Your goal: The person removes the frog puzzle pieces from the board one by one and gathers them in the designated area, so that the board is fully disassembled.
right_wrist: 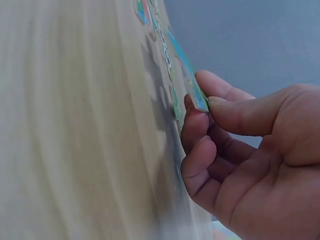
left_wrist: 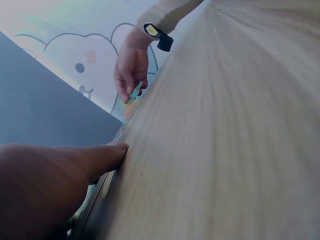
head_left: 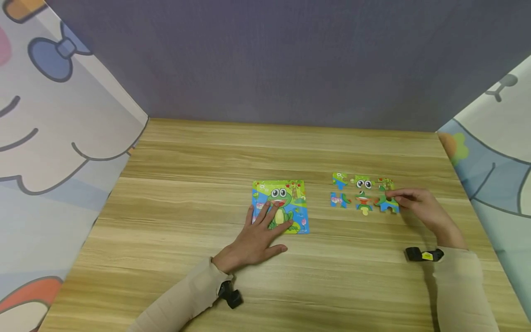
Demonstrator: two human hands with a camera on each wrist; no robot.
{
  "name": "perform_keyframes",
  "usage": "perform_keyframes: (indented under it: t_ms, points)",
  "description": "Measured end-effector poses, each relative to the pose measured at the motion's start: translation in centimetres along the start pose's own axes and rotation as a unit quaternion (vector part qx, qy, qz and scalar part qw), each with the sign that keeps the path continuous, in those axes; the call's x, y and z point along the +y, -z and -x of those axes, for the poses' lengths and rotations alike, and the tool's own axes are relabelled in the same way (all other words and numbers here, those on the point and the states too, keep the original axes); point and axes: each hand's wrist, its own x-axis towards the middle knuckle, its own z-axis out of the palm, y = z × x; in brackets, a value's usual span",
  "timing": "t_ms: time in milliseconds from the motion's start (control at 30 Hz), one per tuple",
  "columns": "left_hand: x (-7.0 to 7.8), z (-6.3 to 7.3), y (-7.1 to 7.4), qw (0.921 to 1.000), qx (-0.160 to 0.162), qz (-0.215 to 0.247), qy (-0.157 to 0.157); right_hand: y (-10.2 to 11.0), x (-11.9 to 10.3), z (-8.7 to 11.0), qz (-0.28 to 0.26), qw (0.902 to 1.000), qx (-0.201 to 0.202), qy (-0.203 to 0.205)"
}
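My left hand [head_left: 253, 242] rests with spread fingers on the lower left of a square frog picture board [head_left: 297, 196]; its thumb [left_wrist: 107, 156] lies on the wood beside the board. To the right, my right hand [head_left: 425, 210] pinches a green and blue puzzle piece [right_wrist: 186, 65] between thumb and fingers. The right wrist view shows that piece tilted and raised off the table. Beside it lie a frog-eyes piece [head_left: 364, 182], a mouth-and-belly piece [head_left: 364, 203], a pink-flower piece [head_left: 339, 200], a green corner piece [head_left: 339, 180] and a tree piece [head_left: 386, 182].
The wooden table [head_left: 186, 193] meets a dark grey upright panel [head_left: 290, 64] at the back. Cartoon-printed walls [head_left: 83, 120] stand at both sides. Each wrist carries a small black camera [head_left: 415, 254].
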Motion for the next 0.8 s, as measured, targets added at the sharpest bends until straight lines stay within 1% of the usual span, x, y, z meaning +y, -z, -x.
perform_keyframes:
  t_ms: [300, 433, 500, 633, 800]
  points:
    - [0.0, 0.01, -0.04, 1.0, 0.001, 0.001, 0.0, 0.33, 0.79, -0.05, -0.012, 0.9999, -0.004, 0.008]
    - [0.0, 0.03, -0.03, 1.0, 0.003, -0.001, 0.0, 0.34, 0.7, -0.03, -0.003, 0.9999, 0.001, 0.012]
    - [0.0, 0.04, 0.0, 1.0, 0.003, 0.0, 0.0, 0.3, 0.54, -0.02, 0.01, 0.9999, 0.003, 0.013]
    - [0.0, 0.06, 0.03, 1.0, 0.004, 0.004, -0.001, 0.2, 0.15, -0.03, 0.055, 0.9984, 0.007, 0.011]
    - [-0.02, 0.01, -0.01, 1.0, 0.004, 0.003, -0.003, 0.17, -0.16, -0.04, 0.116, 0.9932, 0.014, 0.005]
